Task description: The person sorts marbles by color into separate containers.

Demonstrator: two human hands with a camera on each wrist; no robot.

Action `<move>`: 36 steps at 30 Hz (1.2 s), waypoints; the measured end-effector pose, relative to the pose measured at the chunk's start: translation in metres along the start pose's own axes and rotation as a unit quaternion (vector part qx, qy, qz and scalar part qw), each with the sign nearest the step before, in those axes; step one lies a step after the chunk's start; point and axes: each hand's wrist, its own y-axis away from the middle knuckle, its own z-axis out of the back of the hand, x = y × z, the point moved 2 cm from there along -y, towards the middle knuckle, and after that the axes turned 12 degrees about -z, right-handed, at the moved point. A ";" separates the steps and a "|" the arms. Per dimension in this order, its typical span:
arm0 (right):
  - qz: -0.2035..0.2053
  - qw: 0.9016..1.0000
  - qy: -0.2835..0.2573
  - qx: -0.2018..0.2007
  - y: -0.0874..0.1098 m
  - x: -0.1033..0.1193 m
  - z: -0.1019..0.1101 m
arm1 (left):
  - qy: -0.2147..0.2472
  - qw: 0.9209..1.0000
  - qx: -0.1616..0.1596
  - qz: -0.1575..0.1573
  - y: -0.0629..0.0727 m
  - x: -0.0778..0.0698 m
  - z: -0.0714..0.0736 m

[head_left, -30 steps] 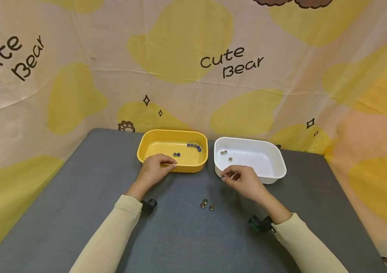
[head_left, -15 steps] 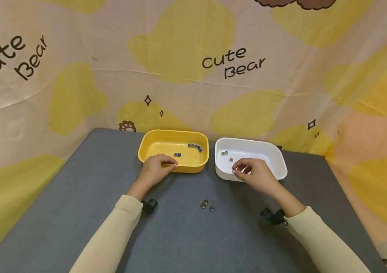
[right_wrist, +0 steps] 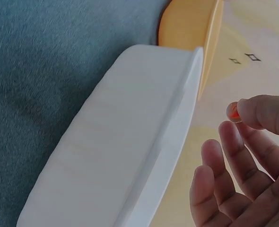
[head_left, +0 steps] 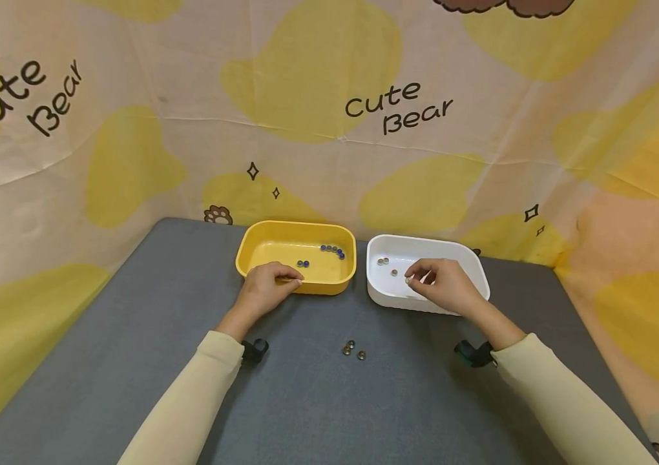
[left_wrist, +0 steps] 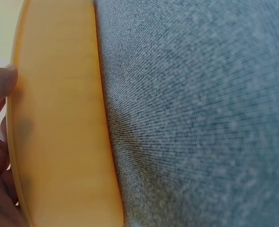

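My left hand [head_left: 265, 287] is at the near rim of the yellow tub [left_wrist: 64, 118]. Its thumb [left_wrist: 4, 82] lies against the rim, and the other fingers curl over onto the inner side. Over the white tub [right_wrist: 111, 132], my right hand [head_left: 442, 282] pinches a clear glass marble [right_wrist: 233, 112] with an orange-red swirl between thumb and index finger. The remaining fingers are loosely bent. Inside the white tub are a few marbles [head_left: 394, 272] near its left end. Several blue marbles [head_left: 306, 264] lie in the yellow tub.
Three brownish marbles [head_left: 361, 355] lie close together on the grey tabletop [head_left: 318, 413], in front of the tubs and between the forearms. The tubs stand side by side at the back, near a patterned cloth backdrop [head_left: 306, 129].
My right hand has moved right and away from me, from the white tub's near left corner to over its inside, carrying the marble. My left hand has stayed at the yellow rim.
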 end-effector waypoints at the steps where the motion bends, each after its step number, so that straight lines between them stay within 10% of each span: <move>1: -0.001 1.000 -0.001 0.001 -0.001 -0.001 0.000 | -0.001 1.000 0.000 0.000 0.000 0.000 0.000; 36: -0.066 0.996 0.032 0.058 -0.051 -0.057 -0.025 | 0.002 1.000 0.003 0.008 0.001 0.000 0.000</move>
